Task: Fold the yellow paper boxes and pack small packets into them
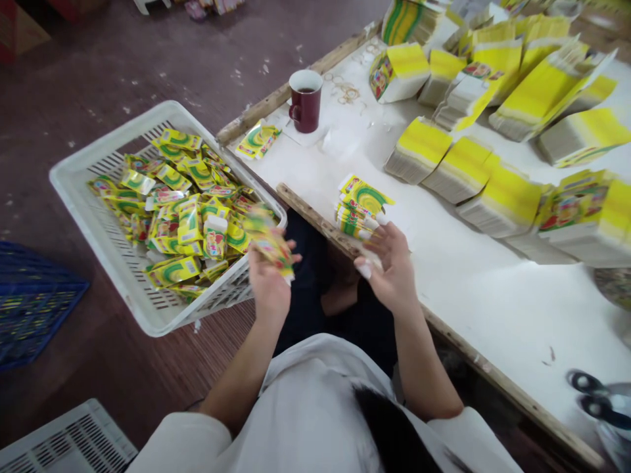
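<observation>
My left hand [271,286] grips a small yellow, green and red carton [274,249], smeared by motion, at the near right rim of the white plastic crate [152,322]. Many similar small cartons [190,220] lie heaped inside that crate. At the table's edge my right hand [393,269] is open, thumb apart from its slightly curled fingers. Its fingertips are beside a short pile of flat printed cartons [362,200] on the white tabletop; whether they touch it I cannot tell.
A maroon mug [306,108] with dark drink and a few flat cartons [259,139] stand near the table's corner. Several bundles of yellow cartons [466,167] fill the far side. Scissors [599,397] lie at right. A blue crate [34,302] is on the floor.
</observation>
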`<control>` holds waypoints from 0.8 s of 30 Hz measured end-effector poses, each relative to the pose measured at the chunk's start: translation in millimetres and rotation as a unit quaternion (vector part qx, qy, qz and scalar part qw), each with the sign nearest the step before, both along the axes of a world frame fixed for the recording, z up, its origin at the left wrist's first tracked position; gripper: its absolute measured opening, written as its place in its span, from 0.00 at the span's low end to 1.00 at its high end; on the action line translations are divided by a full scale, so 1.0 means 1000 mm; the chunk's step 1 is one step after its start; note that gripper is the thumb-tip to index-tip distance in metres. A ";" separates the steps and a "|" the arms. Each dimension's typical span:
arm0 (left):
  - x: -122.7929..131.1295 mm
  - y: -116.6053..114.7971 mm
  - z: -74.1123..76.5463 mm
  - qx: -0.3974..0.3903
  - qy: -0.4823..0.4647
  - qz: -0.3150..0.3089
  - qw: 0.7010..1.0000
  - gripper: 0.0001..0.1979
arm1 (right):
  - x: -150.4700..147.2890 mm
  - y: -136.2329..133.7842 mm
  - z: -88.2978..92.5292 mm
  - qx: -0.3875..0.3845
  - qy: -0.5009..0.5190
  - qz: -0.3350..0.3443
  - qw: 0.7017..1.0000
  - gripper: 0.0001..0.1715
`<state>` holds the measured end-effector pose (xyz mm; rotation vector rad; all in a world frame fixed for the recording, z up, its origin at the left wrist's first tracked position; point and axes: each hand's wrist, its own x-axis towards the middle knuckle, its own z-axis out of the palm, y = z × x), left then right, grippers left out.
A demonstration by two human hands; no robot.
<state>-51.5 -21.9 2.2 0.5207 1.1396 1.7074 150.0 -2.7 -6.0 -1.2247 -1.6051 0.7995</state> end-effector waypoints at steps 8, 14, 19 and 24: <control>-0.004 0.007 -0.015 -0.193 -0.245 -0.064 0.948 0.16 | 0.024 0.065 -0.009 -0.046 -0.299 -0.217 0.928 0.11; 0.014 0.003 -0.023 -0.206 -0.218 -0.134 0.945 0.14 | 0.016 0.067 -0.008 -0.055 -0.325 -0.209 0.921 0.10; 0.020 -0.001 -0.025 -0.129 -0.176 -0.192 0.957 0.24 | 0.012 0.052 0.003 -0.075 -0.222 -0.231 0.944 0.18; 0.034 -0.005 -0.027 -0.017 -0.135 -0.178 0.975 0.35 | -0.008 0.004 0.012 -0.093 -0.083 -0.066 0.990 0.17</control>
